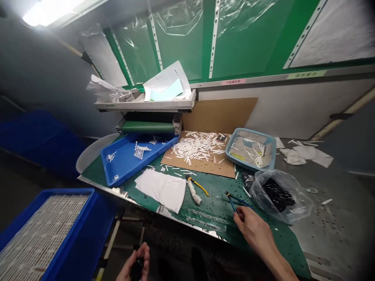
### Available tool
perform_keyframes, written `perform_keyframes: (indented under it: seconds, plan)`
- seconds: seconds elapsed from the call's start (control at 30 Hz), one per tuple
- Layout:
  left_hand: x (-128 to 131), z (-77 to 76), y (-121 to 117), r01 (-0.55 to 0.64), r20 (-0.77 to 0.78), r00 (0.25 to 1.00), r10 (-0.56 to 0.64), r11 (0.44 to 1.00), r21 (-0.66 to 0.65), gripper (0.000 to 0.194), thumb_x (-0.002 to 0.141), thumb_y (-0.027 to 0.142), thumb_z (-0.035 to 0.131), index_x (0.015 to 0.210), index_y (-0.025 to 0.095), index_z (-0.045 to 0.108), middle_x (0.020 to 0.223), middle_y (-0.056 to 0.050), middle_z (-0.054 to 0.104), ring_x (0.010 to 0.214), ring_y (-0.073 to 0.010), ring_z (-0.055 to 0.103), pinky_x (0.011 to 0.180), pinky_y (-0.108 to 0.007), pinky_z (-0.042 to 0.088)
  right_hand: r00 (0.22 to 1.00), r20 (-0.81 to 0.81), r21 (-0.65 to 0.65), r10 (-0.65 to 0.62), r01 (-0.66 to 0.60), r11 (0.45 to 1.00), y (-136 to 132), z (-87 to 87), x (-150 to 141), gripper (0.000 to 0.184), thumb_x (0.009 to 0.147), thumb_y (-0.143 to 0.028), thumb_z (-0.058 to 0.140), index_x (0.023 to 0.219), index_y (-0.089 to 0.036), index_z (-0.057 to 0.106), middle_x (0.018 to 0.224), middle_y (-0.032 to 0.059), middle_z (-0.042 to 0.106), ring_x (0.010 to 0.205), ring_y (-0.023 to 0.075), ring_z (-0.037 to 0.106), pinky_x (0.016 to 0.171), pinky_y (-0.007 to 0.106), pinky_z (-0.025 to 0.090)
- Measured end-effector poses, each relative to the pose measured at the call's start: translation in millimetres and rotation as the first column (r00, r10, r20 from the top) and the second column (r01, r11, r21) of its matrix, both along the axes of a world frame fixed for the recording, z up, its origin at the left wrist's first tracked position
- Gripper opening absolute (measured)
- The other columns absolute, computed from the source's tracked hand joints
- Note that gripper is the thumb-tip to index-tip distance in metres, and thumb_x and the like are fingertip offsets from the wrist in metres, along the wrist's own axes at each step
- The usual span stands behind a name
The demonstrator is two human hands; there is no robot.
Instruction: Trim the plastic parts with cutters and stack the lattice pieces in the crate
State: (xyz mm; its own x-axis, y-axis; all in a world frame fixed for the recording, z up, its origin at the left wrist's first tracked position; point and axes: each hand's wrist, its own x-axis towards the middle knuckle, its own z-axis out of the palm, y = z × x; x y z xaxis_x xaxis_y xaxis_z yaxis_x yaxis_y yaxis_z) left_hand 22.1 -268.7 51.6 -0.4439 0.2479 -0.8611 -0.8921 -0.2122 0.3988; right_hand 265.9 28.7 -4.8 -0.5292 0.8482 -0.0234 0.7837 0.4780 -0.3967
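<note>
My right hand [254,228] is at the right of the green table, its fingers closed on a handle of blue-handled cutting pliers [232,200]. The pliers' jaws point away from me and their handles are spread. Below the table's front edge, my left hand [129,269] is curled around a black object [137,268], whose kind I cannot make out. Yellow-handled cutting pliers [200,186], with one handle wrapped in white, lie left of the blue pair. A clear plastic bag [303,207] holding small black pieces [277,195] stands just beyond my right hand.
Many white sticks [195,147] cover a cardboard sheet [211,168]. A light-blue tray [274,150] stands right of them, a blue tray [107,166] left. A white cloth [162,189] lies in front. A blue crate [92,199] with white grids sits lower left.
</note>
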Motion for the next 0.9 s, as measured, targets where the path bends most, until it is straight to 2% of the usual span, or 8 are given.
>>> perform_keyframes:
  seconds: [0.1, 0.2, 0.33, 0.47, 0.57, 0.7, 0.8, 0.9]
  plan:
    - [-29.4, -3.4, 35.0, 0.089, 0.021, 0.996, -0.090, 0.996, 0.028, 0.048, 0.089, 0.002, 0.046, 0.136, 0.002, 0.043, 0.088, -0.014, 0.073, 0.073, -0.0175, 0.072, 0.062, -0.024, 0.060, 1.000, 0.003, 0.054, 0.031, -0.031, 0.998, 13.5, 25.9, -49.2, 0.021, 0.091, -0.034, 0.038, 0.089, -0.021, 0.055, 0.085, 0.0041, 0.060, 0.080, 0.0191, 0.058, 0.067, 0.028, 0.038]
    - [-62.5, -4.4, 65.3, 0.190, 0.012, 0.981, -0.191, 0.980, 0.057, 0.043, 0.089, 0.003, 0.046, 0.132, 0.002, 0.047, 0.092, -0.015, 0.072, 0.073, -0.0169, 0.071, 0.063, -0.023, 0.061, 0.994, 0.091, 0.076, 0.059, -0.066, 0.995, 36.6, 43.4, -122.2, 0.021, 0.091, -0.025, 0.038, 0.096, -0.017, 0.057, 0.095, 0.0091, 0.062, 0.091, 0.0218, 0.058, 0.074, 0.029, 0.039]
    - [-115.3, 0.4, 97.1, 0.335, -0.020, 0.942, -0.335, 0.937, 0.100, 0.039, 0.089, 0.004, 0.046, 0.128, 0.000, 0.050, 0.092, -0.015, 0.071, 0.073, -0.0166, 0.071, 0.062, -0.024, 0.061, 0.989, 0.132, 0.065, 0.067, -0.076, 0.995, 72.7, 44.1, -209.0, 0.019, 0.089, -0.021, 0.044, 0.101, -0.018, 0.059, 0.108, 0.0094, 0.062, 0.101, 0.0205, 0.055, 0.083, 0.027, 0.038]
    - [-169.2, 8.7, 122.4, 0.431, -0.048, 0.902, -0.429, 0.895, 0.114, 0.039, 0.089, 0.004, 0.046, 0.127, -0.001, 0.050, 0.090, -0.016, 0.071, 0.071, -0.0170, 0.071, 0.061, -0.023, 0.061, 0.987, 0.159, 0.048, 0.036, -0.044, 0.998, 86.4, 40.8, -260.0, 0.020, 0.091, -0.022, 0.045, 0.102, -0.017, 0.061, 0.109, 0.0105, 0.061, 0.104, 0.0211, 0.054, 0.084, 0.028, 0.039]
    - [-198.1, 9.4, 136.2, 0.453, -0.061, 0.891, -0.449, 0.882, 0.131, 0.041, 0.088, 0.004, 0.046, 0.129, 0.000, 0.049, 0.090, -0.015, 0.071, 0.071, -0.0167, 0.071, 0.061, -0.023, 0.061, 0.987, 0.156, 0.066, -0.027, 0.017, 0.998, 72.3, 43.0, -271.0, 0.023, 0.094, -0.030, 0.044, 0.108, -0.018, 0.059, 0.113, 0.0109, 0.058, 0.106, 0.0214, 0.053, 0.086, 0.028, 0.040]
    - [-218.0, -1.5, 142.8, 0.452, -0.032, 0.890, -0.454, 0.875, 0.172, 0.048, 0.088, 0.004, 0.045, 0.136, 0.004, 0.044, 0.088, -0.013, 0.073, 0.072, -0.0173, 0.072, 0.061, -0.022, 0.061, 0.983, 0.157, 0.081, -0.098, 0.086, 0.993, 25.9, 41.6, -248.4, 0.028, 0.094, -0.038, 0.044, 0.110, -0.018, 0.057, 0.112, 0.0110, 0.057, 0.105, 0.0229, 0.053, 0.086, 0.030, 0.041]
    - [-222.8, -12.1, 143.1, 0.453, 0.008, 0.886, -0.464, 0.869, 0.199, 0.053, 0.087, 0.004, 0.047, 0.140, 0.006, 0.040, 0.086, -0.012, 0.074, 0.072, -0.0181, 0.072, 0.063, -0.023, 0.061, 0.965, 0.231, 0.000, -0.127, 0.130, 0.991, -3.8, 33.6, -219.9, 0.024, 0.089, -0.031, 0.049, 0.104, -0.017, 0.061, 0.107, 0.0123, 0.059, 0.099, 0.0259, 0.058, 0.079, 0.032, 0.043]
    - [-222.1, -18.3, 147.2, 0.472, 0.037, 0.873, -0.487, 0.861, 0.190, 0.057, 0.087, 0.003, 0.046, 0.143, 0.004, 0.034, 0.083, -0.012, 0.074, 0.072, -0.0181, 0.072, 0.063, -0.023, 0.061, 0.954, 0.271, -0.082, -0.125, 0.153, 0.985, -14.6, 27.6, -204.3, 0.023, 0.084, -0.022, 0.049, 0.104, -0.017, 0.062, 0.103, 0.0114, 0.063, 0.090, 0.0248, 0.062, 0.073, 0.030, 0.044]
